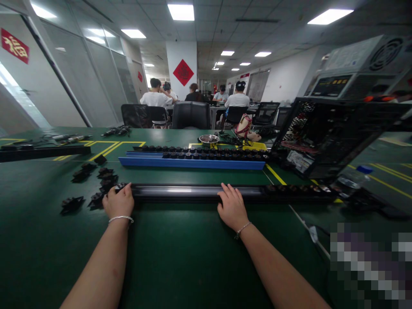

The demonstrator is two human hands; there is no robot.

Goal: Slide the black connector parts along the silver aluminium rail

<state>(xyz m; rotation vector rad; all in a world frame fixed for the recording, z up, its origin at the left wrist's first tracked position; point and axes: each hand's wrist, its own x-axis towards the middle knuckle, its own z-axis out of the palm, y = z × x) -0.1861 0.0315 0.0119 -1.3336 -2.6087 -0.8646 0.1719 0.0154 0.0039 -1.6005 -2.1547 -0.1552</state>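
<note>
Green worktop [180, 257] carries the long black rail [180, 191] crosswise, between its far edge and your wrists. Your left hand [118, 204], nearer the loose black parts [72, 204], curls at its left end, grasp unclear; your right hand [232, 207] lies midway, fingers spread, unclenched.

L hand [119, 201] & R hand [233, 207] seen bare. Thin, lt.-col. L bracelet [121, 218] & R bracelet [242, 230] worn, approx. alike; fine detail blurred.
</note>
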